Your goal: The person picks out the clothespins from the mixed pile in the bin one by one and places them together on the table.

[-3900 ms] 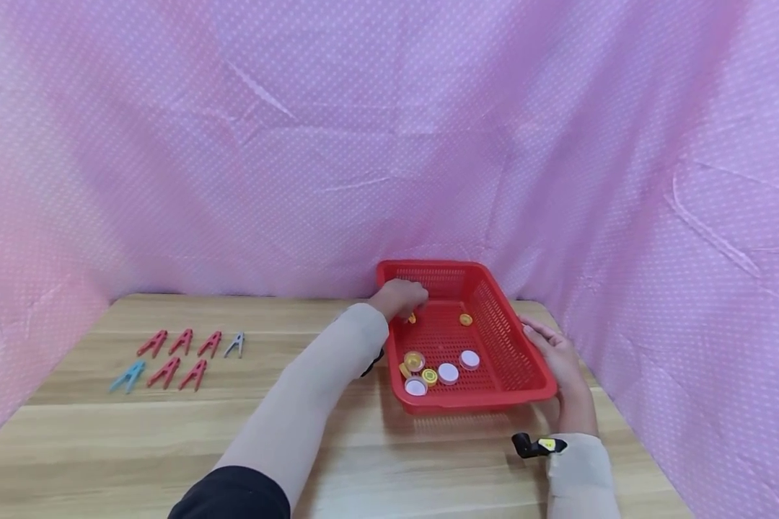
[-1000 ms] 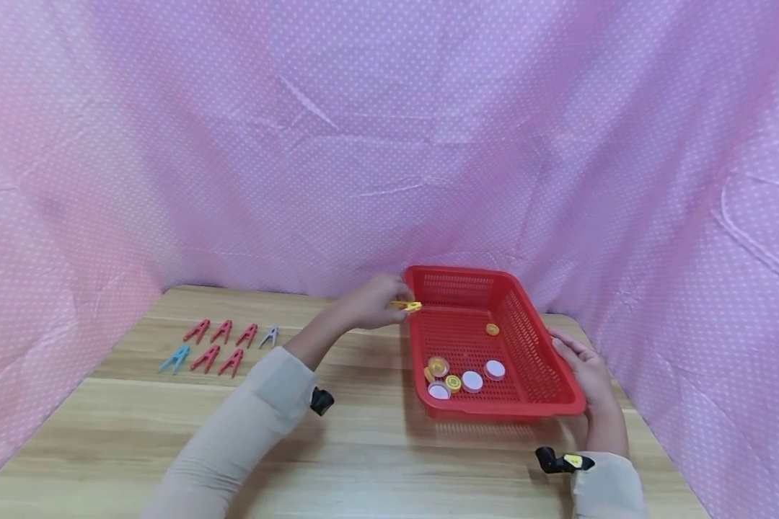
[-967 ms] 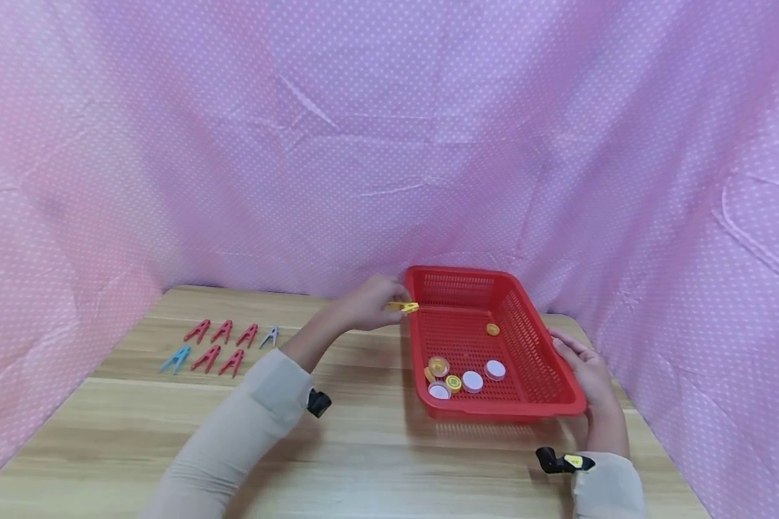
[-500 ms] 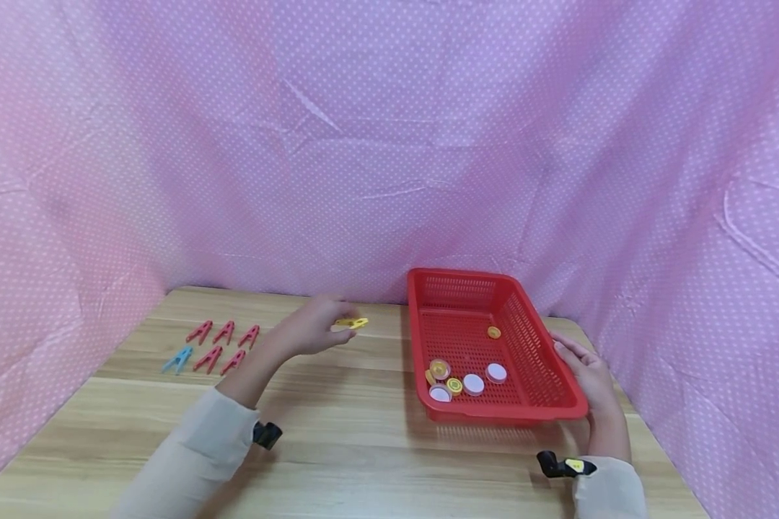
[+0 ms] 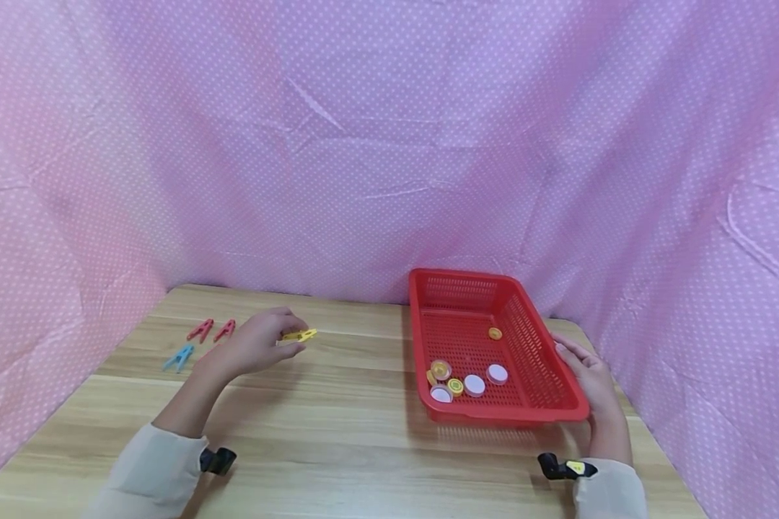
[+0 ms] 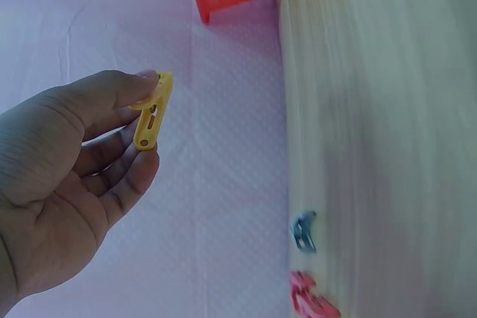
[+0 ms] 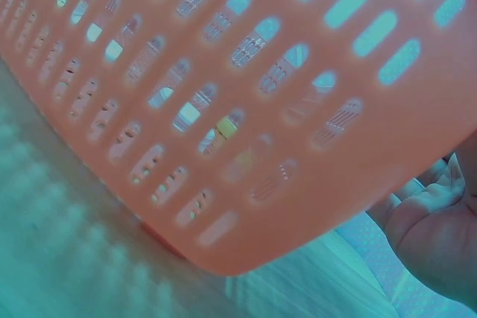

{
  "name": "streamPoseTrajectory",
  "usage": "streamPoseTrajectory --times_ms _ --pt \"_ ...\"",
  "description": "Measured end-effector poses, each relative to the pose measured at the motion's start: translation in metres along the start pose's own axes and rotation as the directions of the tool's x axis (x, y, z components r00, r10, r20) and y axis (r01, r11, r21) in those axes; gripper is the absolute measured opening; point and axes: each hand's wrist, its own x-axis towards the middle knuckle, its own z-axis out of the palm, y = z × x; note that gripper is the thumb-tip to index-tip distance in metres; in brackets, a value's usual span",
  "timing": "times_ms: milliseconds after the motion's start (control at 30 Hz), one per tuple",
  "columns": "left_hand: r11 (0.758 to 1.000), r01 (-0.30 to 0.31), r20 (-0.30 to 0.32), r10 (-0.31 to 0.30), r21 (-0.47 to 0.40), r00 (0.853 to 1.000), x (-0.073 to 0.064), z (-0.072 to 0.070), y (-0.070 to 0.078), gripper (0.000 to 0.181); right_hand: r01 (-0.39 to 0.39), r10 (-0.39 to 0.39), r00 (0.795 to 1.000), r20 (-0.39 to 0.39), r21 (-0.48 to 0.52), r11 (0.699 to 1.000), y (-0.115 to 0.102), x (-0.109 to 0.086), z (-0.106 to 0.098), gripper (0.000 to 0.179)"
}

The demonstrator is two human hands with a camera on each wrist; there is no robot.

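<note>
My left hand (image 5: 249, 346) pinches a yellow clothespin (image 5: 304, 335) between thumb and fingertips, above the left part of the table. In the left wrist view the same clothespin (image 6: 151, 117) stands out at the fingertips, apart from the table. Red clothespins (image 5: 200, 330) and a blue clothespin (image 5: 179, 357) lie to the left of this hand, which hides others from the head camera. A greyish clothespin (image 6: 304, 232) shows on the tabletop in the left wrist view. At the right, my right hand (image 5: 596, 386) grips the side rim of a red plastic basket (image 5: 503, 413).
Inside the basket lie several round pieces: white discs (image 5: 474, 385), a clear-rimmed yellow one (image 5: 440, 370) and a yellow one (image 5: 495, 334) farther back. A pink dotted cloth (image 5: 376, 158) hangs behind the wooden table (image 5: 337, 447) and down both sides.
My left hand has carried the yellow clothespin out of the basket and leftward over the table, now covering some of the clothespins there. My right hand stays on the basket's rim.
</note>
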Motion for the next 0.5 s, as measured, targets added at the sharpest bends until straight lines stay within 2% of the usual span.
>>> streamPoseTrajectory --times_ms 133,267,500 --pt "0.999 0.024 0.002 -0.024 -0.021 1.000 -0.009 -0.001 -0.009 0.027 0.005 -0.005 1.000 0.002 0.009 1.000 0.001 0.001 -0.001 0.050" --pt "0.997 0.078 0.006 -0.078 -0.025 0.997 -0.015 -0.003 -0.018 0.029 0.006 -0.006 1.000 0.002 0.021 1.000 0.001 0.001 0.000 0.048" --pt "0.987 0.160 0.015 -0.160 -0.018 0.987 -0.027 -0.020 -0.026 0.029 0.001 -0.003 1.000 0.021 0.072 0.997 -0.002 0.003 0.001 0.053"
